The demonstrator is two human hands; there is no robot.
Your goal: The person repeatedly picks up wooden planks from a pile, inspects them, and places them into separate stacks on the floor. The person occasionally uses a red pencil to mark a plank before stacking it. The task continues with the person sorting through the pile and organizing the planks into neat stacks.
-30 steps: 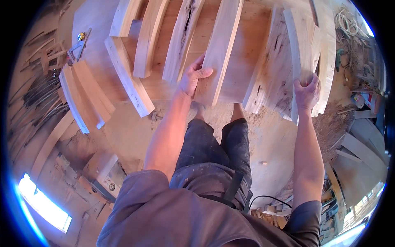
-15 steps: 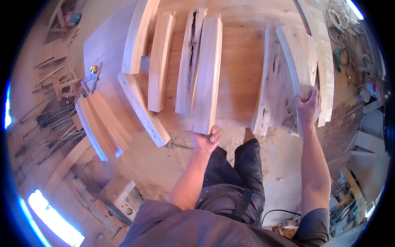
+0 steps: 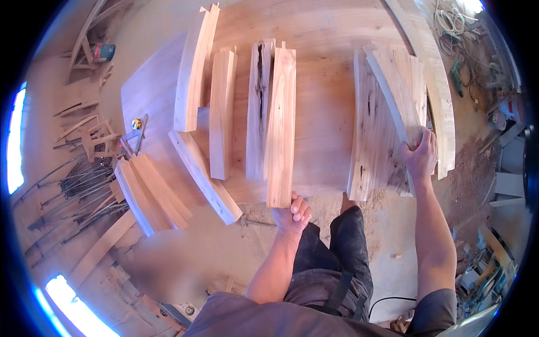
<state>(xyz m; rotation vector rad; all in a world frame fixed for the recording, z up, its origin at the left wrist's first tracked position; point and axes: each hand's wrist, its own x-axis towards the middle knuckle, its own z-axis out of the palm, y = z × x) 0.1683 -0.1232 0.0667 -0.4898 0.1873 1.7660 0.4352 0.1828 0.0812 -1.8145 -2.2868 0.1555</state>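
My left hand [image 3: 292, 216] is closed around the near end of a pale squared wooden leg [image 3: 282, 129], which has a tenon at its far end. Just left of it lies a leg with a long dark crack [image 3: 260, 109]. To the right, my right hand [image 3: 421, 156] grips the near end of a curved wooden rail [image 3: 396, 95]. That rail rests slantwise over several wide, knotty boards [image 3: 377, 132]. Farther left on the wooden tabletop [image 3: 323, 121] are a shorter squared leg [image 3: 223, 115], a tall curved leg [image 3: 195, 73] and a slanting curved rail [image 3: 206, 178].
Two curved pieces [image 3: 149, 191] overhang the table's left edge, near a yellow tape measure [image 3: 136, 123]. Metal rods [image 3: 84, 182] and offcuts lie on the floor at left. A green power drill [image 3: 456, 77] and coiled cable [image 3: 452, 22] are at right. A blurred patch hides part of the lower left.
My view has shifted, so the table and pieces appear lower. The leg in my left hand has turned and shows more of its upper face. My right hand keeps its hold on the curved rail.
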